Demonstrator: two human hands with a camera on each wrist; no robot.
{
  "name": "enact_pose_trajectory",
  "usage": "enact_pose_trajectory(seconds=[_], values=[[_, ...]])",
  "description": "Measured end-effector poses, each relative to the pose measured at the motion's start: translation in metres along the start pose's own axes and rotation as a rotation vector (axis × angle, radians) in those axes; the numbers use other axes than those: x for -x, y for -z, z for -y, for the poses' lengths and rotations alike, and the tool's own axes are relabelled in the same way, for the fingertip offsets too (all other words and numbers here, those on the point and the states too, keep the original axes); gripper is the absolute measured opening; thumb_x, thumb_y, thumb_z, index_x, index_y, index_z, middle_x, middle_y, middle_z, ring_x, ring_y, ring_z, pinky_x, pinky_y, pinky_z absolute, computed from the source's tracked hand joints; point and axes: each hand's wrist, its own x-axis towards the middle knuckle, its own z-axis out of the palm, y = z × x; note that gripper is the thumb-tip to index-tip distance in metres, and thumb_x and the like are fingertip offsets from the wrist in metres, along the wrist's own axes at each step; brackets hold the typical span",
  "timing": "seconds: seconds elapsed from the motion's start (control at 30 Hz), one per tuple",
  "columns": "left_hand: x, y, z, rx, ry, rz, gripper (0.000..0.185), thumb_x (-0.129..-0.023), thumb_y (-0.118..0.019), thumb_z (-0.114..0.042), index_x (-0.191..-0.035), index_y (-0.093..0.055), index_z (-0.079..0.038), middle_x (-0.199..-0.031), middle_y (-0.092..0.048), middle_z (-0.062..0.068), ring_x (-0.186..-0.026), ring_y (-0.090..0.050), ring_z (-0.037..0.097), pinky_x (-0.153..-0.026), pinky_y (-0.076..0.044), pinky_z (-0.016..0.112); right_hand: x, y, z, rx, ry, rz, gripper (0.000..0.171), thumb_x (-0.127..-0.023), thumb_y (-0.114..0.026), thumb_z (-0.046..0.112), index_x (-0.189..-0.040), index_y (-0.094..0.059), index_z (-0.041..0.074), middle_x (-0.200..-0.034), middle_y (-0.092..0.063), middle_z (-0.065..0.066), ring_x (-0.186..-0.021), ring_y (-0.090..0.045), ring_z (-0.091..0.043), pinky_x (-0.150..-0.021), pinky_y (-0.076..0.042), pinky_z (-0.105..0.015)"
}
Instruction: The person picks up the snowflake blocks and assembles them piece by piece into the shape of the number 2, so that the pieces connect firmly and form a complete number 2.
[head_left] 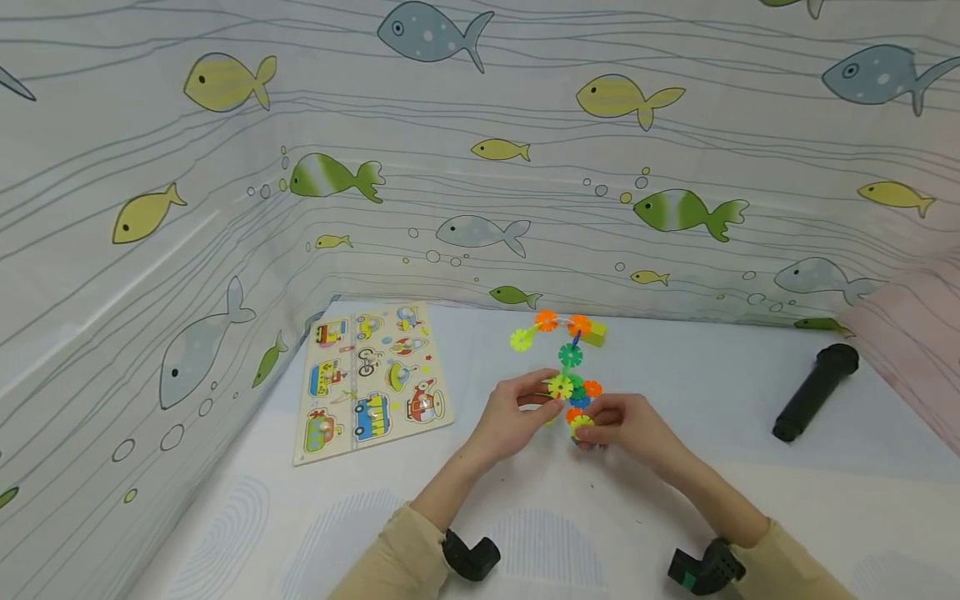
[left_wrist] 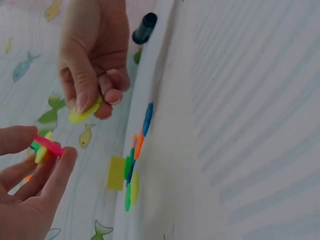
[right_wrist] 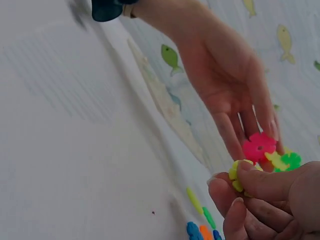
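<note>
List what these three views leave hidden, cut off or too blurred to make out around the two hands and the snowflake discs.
- Head view: where the left hand's discs meet the right hand's yellow disc; too small, fingers overlap.
- Left wrist view: flat chain of discs seen edge-on, shapes unreadable.
- Right wrist view: right hand cut off by the frame edge; puzzle board blurred.

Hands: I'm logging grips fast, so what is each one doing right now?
Left hand: pinching a pink flower disc joined to other pieces.
Right hand: pinching a yellow flower disc.
</note>
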Motion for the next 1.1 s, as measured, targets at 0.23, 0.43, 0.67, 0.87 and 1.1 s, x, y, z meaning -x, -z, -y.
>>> enact_pose_trajectory(seconds=[0.23, 0.43, 0.67, 0.87, 1.1], values=[[0.001, -0.001, -0.002, 0.03, 0.013, 0.016, 0.044, -0.096, -0.068, -0.02, -0.139, -0.059, -0.012, -0.118, -0.07, 0.009, -0.111, -0.067, 0.024, -0.091, -0.057, 0.032, 0.008, -0.012, 0.007, -0.055, 0.107, 0.158, 0.028, -0.09, -0.075, 0.029, -0.094, -0.068, 0.002, -0.076, -0.072, -0.01, -0.069, -0.066, -0.025, -0.061, -0.054, -0.031], [0.003, -0.002, -0.003, 0.055, 0.008, 0.035, 0.045, -0.096, -0.068, -0.019, -0.139, -0.059, -0.013, -0.119, -0.069, 0.01, -0.112, -0.067, 0.025, -0.093, -0.056, 0.035, 0.009, -0.018, 0.009, -0.001, 0.143, 0.135, 0.026, -0.091, -0.073, 0.031, -0.092, -0.071, 0.004, -0.069, -0.065, -0.007, -0.065, -0.062, -0.022, -0.061, -0.052, -0.029], [0.003, -0.003, -0.004, 0.055, 0.016, 0.042, 0.045, -0.096, -0.068, -0.02, -0.139, -0.059, -0.015, -0.119, -0.07, 0.009, -0.112, -0.067, 0.024, -0.092, -0.056, 0.033, 0.01, -0.021, 0.01, 0.002, 0.18, 0.177, 0.025, -0.096, -0.067, 0.026, -0.098, -0.072, 0.002, -0.076, -0.068, -0.007, -0.071, -0.064, -0.029, -0.063, -0.055, -0.029], [0.003, -0.004, -0.003, 0.057, 0.026, 0.061, 0.046, -0.096, -0.068, -0.021, -0.14, -0.059, -0.015, -0.121, -0.069, 0.009, -0.114, -0.067, 0.024, -0.093, -0.056, 0.035, 0.01, -0.021, 0.01, -0.038, 0.18, 0.187, 0.025, -0.099, -0.063, 0.024, -0.1, -0.071, 0.0, -0.08, -0.07, -0.009, -0.074, -0.063, -0.033, -0.065, -0.055, -0.029], [0.004, -0.003, -0.003, 0.06, 0.025, 0.063, 0.046, -0.095, -0.069, -0.021, -0.14, -0.059, -0.016, -0.121, -0.069, 0.008, -0.114, -0.066, 0.024, -0.093, -0.056, 0.034, 0.01, -0.02, 0.01, -0.139, 0.146, 0.19, 0.027, -0.1, -0.062, 0.025, -0.112, -0.067, 0.001, -0.083, -0.072, -0.014, -0.074, -0.066, -0.023, -0.071, -0.058, -0.031]])
